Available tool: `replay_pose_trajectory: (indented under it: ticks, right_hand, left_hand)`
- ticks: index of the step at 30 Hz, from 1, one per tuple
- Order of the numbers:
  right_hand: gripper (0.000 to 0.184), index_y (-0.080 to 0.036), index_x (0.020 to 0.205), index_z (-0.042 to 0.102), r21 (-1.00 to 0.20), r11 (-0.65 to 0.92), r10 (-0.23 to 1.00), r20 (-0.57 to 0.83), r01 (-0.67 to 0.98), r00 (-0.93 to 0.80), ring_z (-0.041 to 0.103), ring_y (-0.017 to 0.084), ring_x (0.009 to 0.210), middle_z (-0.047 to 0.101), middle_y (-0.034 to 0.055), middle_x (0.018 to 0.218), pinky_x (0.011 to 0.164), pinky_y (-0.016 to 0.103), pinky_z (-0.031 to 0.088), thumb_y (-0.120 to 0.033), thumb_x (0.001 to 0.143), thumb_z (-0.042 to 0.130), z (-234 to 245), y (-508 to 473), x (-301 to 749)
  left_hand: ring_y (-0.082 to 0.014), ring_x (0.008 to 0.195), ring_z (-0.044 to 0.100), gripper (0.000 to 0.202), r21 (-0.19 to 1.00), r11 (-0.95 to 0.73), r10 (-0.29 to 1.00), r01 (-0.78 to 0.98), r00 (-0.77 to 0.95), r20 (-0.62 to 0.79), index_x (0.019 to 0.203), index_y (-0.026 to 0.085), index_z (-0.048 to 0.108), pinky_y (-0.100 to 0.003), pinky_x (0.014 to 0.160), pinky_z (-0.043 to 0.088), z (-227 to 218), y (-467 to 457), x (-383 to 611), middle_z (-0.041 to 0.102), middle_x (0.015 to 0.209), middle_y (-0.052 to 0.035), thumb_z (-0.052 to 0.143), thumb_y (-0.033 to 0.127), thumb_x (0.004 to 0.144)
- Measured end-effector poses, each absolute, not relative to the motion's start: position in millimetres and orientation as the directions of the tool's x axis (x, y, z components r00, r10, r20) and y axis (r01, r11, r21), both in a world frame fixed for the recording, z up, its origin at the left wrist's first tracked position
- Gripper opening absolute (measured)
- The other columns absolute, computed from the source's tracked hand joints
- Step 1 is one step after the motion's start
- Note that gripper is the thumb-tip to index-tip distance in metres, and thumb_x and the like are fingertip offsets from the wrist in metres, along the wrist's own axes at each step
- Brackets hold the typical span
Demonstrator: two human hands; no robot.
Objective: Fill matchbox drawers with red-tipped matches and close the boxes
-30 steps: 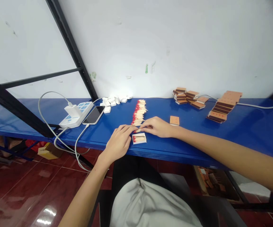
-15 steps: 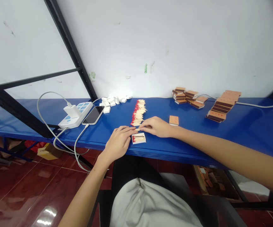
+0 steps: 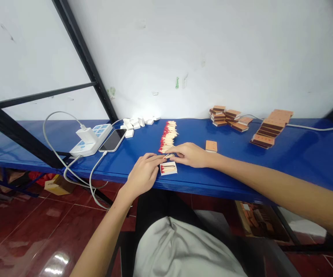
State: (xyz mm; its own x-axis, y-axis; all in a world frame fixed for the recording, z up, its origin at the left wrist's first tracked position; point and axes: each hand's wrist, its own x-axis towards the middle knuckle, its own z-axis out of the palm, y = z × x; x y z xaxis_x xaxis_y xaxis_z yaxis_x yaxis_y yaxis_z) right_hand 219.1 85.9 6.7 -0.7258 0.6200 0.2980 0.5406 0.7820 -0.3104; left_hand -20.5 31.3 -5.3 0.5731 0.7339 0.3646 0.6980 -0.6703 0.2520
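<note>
Meeting at one small bunch of pale wooden matches (image 3: pixel 169 156) in the head view, the left hand (image 3: pixel 144 173) and right hand (image 3: pixel 192 155) each showed a grip whose hold I could not tell. On the blue counter (image 3: pixel 235 148), one white rectangular tray (image 3: pixel 169 174) lay just nearer, one long red-tipped match row (image 3: pixel 169 136) beyond, one orange matchbox (image 3: pixel 211 146) rightward.

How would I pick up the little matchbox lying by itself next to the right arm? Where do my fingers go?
Probably pinch the matchbox by its left and right edges, coming down from above and the far side. It lies flat, label up, pale end towards you, so those edges look easy to grip. The right forearm lies close on its near side.
</note>
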Motion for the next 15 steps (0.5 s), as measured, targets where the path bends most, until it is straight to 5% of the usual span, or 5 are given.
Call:
replay_pose_trajectory:
  ticks: [10, 15]
  right_hand:
    - [0.03, -0.022, 0.116, 0.07, -0.246, 0.798, 0.6, 0.254, 0.55, -0.758, 0.068, 0.02, 0.087, 0.076, 0.0049, 0.103, 0.073, 0.028, 0.04, -0.036, 0.103, 0.046, 10.1, 85.0, 218.1]
    - [0.029, -0.021, 0.11, 0.068, -0.11, 0.809, 0.585, 0.244, 0.577, -0.774, 0.069, 0.021, 0.088, 0.076, 0.0049, 0.102, 0.074, 0.029, 0.038, -0.034, 0.104, 0.043, 9.4, 84.8, 216.1]
  left_hand:
    - [-0.0248, 0.12, 0.054, 0.047, 0.243, -0.689, 0.715, 0.683, 0.585, 0.383, 0.129, 0.024, 0.065, -0.047, 0.102, 0.047, -6.0, 32.3, -20.6, 0.067, 0.132, -0.002, 0.041, 0.007, 0.093]
    - [-0.0245, 0.12, 0.054, 0.047, 0.236, -0.701, 0.703, 0.673, 0.597, 0.387, 0.128, 0.023, 0.066, -0.047, 0.103, 0.048, -6.5, 32.2, -21.0, 0.068, 0.13, -0.0026, 0.042, 0.006, 0.092]
